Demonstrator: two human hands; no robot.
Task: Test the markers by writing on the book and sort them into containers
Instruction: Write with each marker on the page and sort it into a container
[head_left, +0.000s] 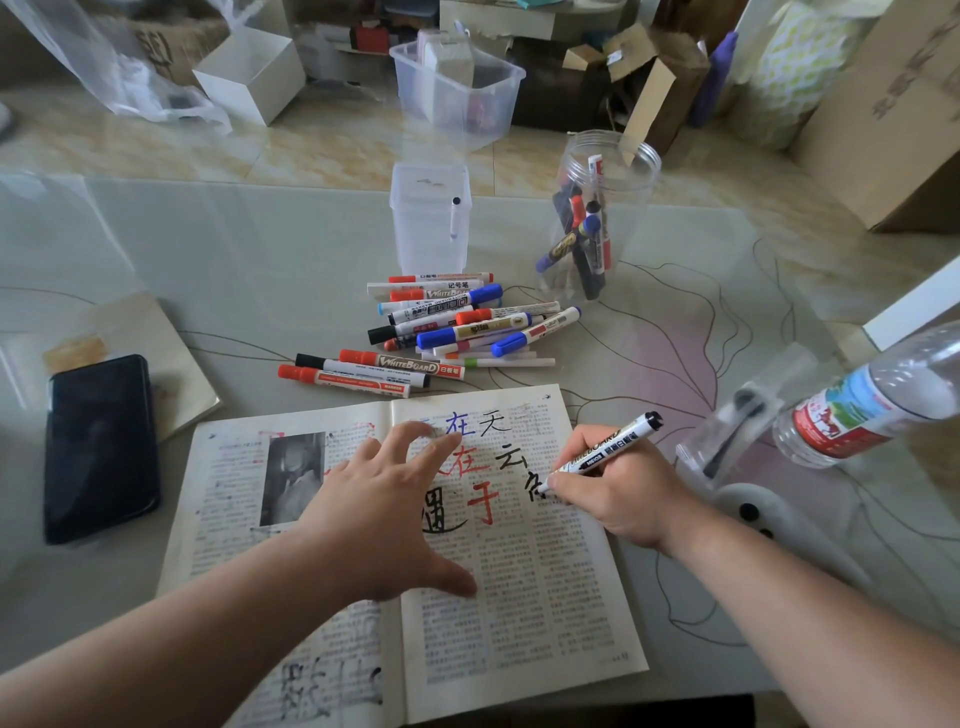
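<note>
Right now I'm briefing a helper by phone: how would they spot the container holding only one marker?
On the pale glass-topped table, look beyond the open printed book to the pile of whiteboard markers. Behind it stands a square translucent plastic tub. Unlike the round clear plastic jar on its right, crammed with markers, it holds one black-capped marker.

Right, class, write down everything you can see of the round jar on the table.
The jar is round, clear and looks plastic, with a ridged neck and no lid. It stands upright on the table, right of the marker pile and beyond the book. Inside, several markers lean together, caps blue, red and black. Whether the pile touches its base I cannot tell.
</note>
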